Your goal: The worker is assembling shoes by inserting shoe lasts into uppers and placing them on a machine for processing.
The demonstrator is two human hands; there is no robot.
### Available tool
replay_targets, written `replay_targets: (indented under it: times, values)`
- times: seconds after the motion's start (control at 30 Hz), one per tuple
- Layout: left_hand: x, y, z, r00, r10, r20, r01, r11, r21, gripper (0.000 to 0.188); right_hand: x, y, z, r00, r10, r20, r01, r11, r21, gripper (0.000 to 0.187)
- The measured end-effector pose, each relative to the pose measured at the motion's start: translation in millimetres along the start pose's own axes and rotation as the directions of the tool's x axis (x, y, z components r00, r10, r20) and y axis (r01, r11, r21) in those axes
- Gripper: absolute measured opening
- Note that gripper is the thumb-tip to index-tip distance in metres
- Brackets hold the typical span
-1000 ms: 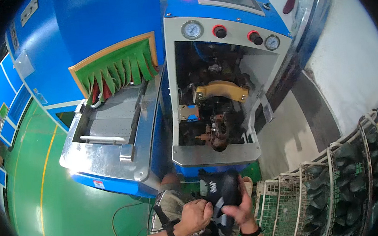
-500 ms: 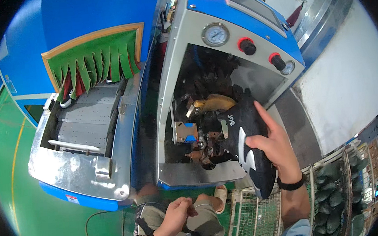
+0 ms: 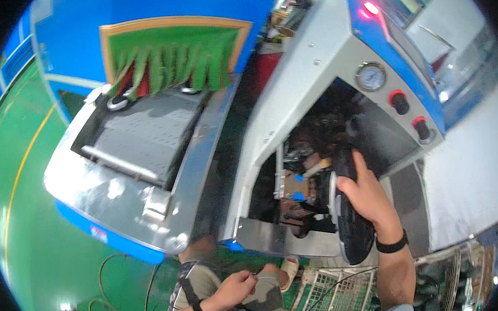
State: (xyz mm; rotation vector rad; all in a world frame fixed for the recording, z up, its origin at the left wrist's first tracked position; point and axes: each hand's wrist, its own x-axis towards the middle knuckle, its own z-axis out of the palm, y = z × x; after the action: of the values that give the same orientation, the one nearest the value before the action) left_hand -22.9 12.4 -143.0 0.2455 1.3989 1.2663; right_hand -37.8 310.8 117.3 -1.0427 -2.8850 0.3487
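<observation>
My right hand (image 3: 370, 197) grips a black shoe (image 3: 355, 232) with white trim along its side, thumb on the near side and fingers round the far side. The shoe stands steeply in front of the opening of a grey and blue machine (image 3: 296, 87). Its upper end is close to the metal parts (image 3: 298, 184) inside; whether it touches them cannot be made out. My left hand (image 3: 239, 288) is curled closed above my lap, apart from the machine, with nothing visible in it.
To the left, a metal conveyor (image 3: 148, 134) runs out from under a green strip curtain (image 3: 174, 59), with shoes (image 3: 121, 101) at the strips. A pressure gauge (image 3: 370, 76) and knobs (image 3: 398, 102) sit on the machine's front. A wire rack (image 3: 336, 295) stands below right.
The view has swung left, so the machine and conveyor sit further right. The shoe has turned more edge-on in my right hand. My left hand remains closed near my lap.
</observation>
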Motion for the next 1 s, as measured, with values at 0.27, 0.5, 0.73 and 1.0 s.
replay_targets:
  times: [0.27,0.5,0.73,1.0]
  values:
    - [-27,44,9,0.978,0.203,-0.053,-0.195,0.973,0.125,0.034,-33,-4,3,0.987,-0.019,-0.162,0.024,0.999,0.027,0.09]
    - [-53,62,34,0.955,0.294,0.028,-0.296,0.949,0.106,0.034,-110,-8,11,0.883,-0.145,-0.447,0.191,0.98,0.061,0.098]
    - [-79,83,50,0.707,0.438,0.555,0.008,0.78,-0.626,0.087,-269,19,60,0.766,-0.384,-0.515,0.357,0.921,-0.155,0.082]
    - [-75,41,47,0.919,0.015,0.394,0.138,0.924,-0.356,0.06,-271,39,65,1.0,-0.006,-0.005,0.005,0.055,0.998,0.094]
